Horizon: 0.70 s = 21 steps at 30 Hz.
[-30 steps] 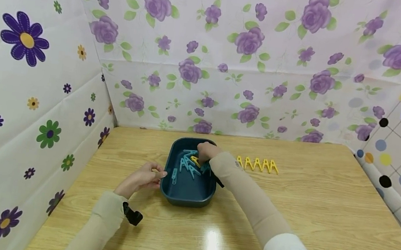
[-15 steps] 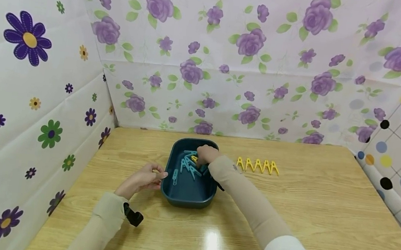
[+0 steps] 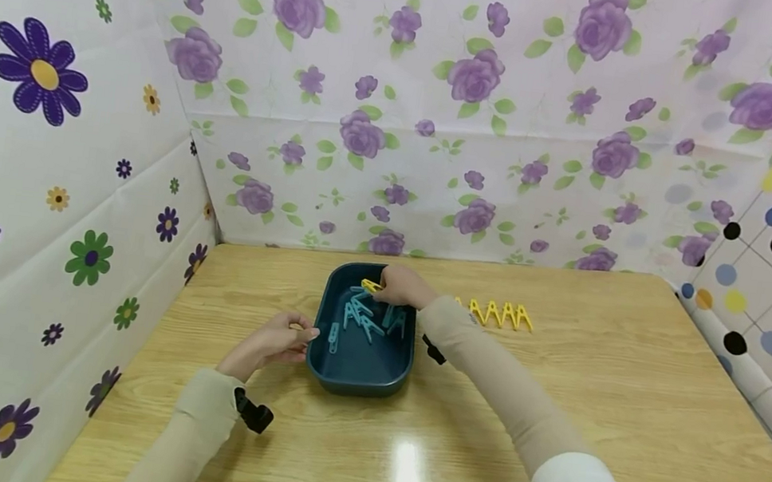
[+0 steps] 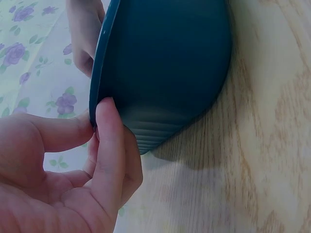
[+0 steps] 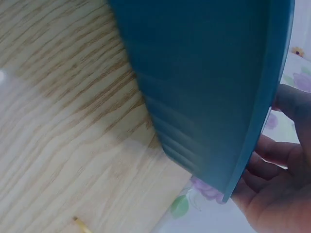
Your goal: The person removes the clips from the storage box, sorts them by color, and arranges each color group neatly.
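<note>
As the head view shows, tub (image 3: 353,389): on bench (image 3: 552,422), blue clothespins (image 3: 365,321) inside.
Right hand (image 3: 404,286): pinching yellow clothespin (image 3: 370,286) at the tub's far end.
Sleeve marking (image 3: 473,318): unreadable.
Left wrist view, left hand (image 4: 73,199): pinching tub's rim.
Right wrist view, right hand: fingertips hidden.

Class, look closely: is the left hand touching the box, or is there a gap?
Touching. The left wrist view shows it plainly: the left hand pinches the rim of the box between its digits.
</note>
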### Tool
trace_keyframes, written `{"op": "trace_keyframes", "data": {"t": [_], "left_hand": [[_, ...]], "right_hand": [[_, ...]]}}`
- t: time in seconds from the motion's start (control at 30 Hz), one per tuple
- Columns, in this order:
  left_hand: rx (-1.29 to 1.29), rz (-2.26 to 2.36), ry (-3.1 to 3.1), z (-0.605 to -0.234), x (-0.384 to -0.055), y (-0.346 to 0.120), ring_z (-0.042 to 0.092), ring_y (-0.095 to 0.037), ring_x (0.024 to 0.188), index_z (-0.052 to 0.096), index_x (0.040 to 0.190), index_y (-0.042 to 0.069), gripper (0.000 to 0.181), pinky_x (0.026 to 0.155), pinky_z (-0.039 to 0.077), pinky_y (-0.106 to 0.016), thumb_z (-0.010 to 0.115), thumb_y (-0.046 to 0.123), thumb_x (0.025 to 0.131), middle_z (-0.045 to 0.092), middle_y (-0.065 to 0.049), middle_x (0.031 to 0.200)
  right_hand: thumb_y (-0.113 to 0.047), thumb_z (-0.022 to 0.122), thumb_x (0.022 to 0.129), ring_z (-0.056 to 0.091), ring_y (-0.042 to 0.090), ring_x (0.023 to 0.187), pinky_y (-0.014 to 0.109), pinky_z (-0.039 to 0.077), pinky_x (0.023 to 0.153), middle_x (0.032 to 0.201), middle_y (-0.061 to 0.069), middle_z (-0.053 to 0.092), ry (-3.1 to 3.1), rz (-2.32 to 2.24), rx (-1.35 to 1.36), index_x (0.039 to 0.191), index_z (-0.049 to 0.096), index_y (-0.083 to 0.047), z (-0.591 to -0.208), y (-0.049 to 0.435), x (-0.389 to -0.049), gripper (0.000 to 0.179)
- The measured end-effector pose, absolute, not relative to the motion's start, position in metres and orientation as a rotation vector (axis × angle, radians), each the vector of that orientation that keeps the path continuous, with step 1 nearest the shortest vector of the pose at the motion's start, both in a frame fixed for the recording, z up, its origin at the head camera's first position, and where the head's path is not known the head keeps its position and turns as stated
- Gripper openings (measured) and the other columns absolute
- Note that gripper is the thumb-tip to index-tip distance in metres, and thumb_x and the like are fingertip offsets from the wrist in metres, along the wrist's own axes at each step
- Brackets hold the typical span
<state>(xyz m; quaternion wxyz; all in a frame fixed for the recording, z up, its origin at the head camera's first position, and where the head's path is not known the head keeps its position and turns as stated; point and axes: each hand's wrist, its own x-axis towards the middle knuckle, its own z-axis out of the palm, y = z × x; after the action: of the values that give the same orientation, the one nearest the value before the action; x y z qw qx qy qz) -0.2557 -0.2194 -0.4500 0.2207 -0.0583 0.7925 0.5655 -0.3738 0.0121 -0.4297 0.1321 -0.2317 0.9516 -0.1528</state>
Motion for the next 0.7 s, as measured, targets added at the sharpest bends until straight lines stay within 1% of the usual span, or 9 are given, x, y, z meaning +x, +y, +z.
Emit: {"op": "trace_keyframes", "data": {"t": [0.07, 0.13, 0.23, 0.33, 0.4, 0.47, 0.57, 0.7], "left_hand": [[-0.159, 1.561, 2.19, -0.45, -0.256, -0.22, 0.056, -0.009, 0.062, 0.048, 0.112, 0.0, 0.02, 0.059, 0.052, -0.022, 0.053, 0.015, 0.1, 0.049, 0.001, 0.066], [-0.161, 1.562, 2.186, -0.451, -0.257, -0.22, 0.056, -0.01, 0.063, 0.048, 0.115, 0.0, 0.022, 0.058, 0.052, -0.022, 0.053, 0.016, 0.1, 0.051, 0.0, 0.068], [-0.184, 1.562, 2.182, -0.451, -0.258, -0.219, 0.057, -0.01, 0.064, 0.046, 0.122, 0.001, 0.028, 0.059, 0.052, -0.022, 0.054, 0.016, 0.1, 0.055, -0.001, 0.073], [-0.201, 1.564, 2.176, -0.45, -0.259, -0.218, 0.057, -0.011, 0.066, 0.044, 0.128, 0.002, 0.033, 0.06, 0.052, -0.023, 0.054, 0.016, 0.1, 0.057, -0.002, 0.076], [-0.201, 1.563, 2.178, -0.449, -0.258, -0.217, 0.057, -0.012, 0.066, 0.044, 0.128, 0.001, 0.034, 0.06, 0.052, -0.023, 0.054, 0.016, 0.099, 0.056, -0.001, 0.076], [-0.201, 1.564, 2.18, -0.448, -0.258, -0.217, 0.055, -0.012, 0.065, 0.044, 0.127, 0.001, 0.033, 0.06, 0.051, -0.023, 0.054, 0.015, 0.099, 0.054, -0.001, 0.073], [-0.196, 1.565, 2.183, -0.448, -0.258, -0.217, 0.054, -0.011, 0.064, 0.044, 0.125, 0.001, 0.031, 0.06, 0.051, -0.023, 0.054, 0.015, 0.099, 0.052, 0.0, 0.07], [-0.192, 1.568, 2.179, -0.449, -0.257, -0.217, 0.055, -0.01, 0.063, 0.045, 0.122, 0.0, 0.028, 0.06, 0.052, -0.024, 0.054, 0.015, 0.099, 0.053, 0.0, 0.071]], "right_hand": [[-0.024, 0.065, 0.093, 0.023, 0.011, 0.047, 0.024, 0.025, 0.048, 0.054, -0.003, 0.025, 2.769, -0.455, -0.696, 0.065, 0.049, -0.011, -0.429, 0.015, -0.372, 0.035], [-0.024, 0.064, 0.093, 0.027, 0.011, 0.047, 0.024, 0.026, 0.048, 0.055, -0.003, 0.029, 2.774, -0.487, -0.709, 0.069, 0.054, -0.009, -0.428, 0.017, -0.37, 0.031], [-0.025, 0.063, 0.094, 0.036, 0.011, 0.05, 0.024, 0.032, 0.05, 0.059, 0.0, 0.043, 2.792, -0.558, -0.741, 0.078, 0.063, -0.006, -0.429, 0.023, -0.367, 0.025], [-0.026, 0.063, 0.094, 0.05, 0.014, 0.059, 0.025, 0.042, 0.057, 0.075, 0.006, 0.062, 2.8, -0.682, -0.76, 0.092, 0.069, -0.003, -0.431, 0.029, -0.362, 0.024], [-0.028, 0.062, 0.094, 0.059, 0.016, 0.071, 0.028, 0.049, 0.067, 0.09, 0.011, 0.068, 2.806, -0.751, -0.783, 0.101, 0.069, -0.002, -0.433, 0.033, -0.361, 0.027], [-0.03, 0.062, 0.094, 0.063, 0.02, 0.084, 0.032, 0.053, 0.077, 0.101, 0.013, 0.069, 2.8, -0.824, -0.804, 0.107, 0.068, -0.002, -0.434, 0.038, -0.36, 0.031], [-0.031, 0.062, 0.094, 0.064, 0.023, 0.095, 0.037, 0.053, 0.085, 0.107, 0.014, 0.068, 2.786, -0.913, -0.826, 0.11, 0.067, -0.003, -0.437, 0.044, -0.358, 0.033], [-0.032, 0.061, 0.095, 0.063, 0.021, 0.091, 0.036, 0.053, 0.082, 0.104, 0.011, 0.067, 2.776, -0.995, -0.828, 0.11, 0.066, -0.005, -0.44, 0.051, -0.354, 0.031]]}}
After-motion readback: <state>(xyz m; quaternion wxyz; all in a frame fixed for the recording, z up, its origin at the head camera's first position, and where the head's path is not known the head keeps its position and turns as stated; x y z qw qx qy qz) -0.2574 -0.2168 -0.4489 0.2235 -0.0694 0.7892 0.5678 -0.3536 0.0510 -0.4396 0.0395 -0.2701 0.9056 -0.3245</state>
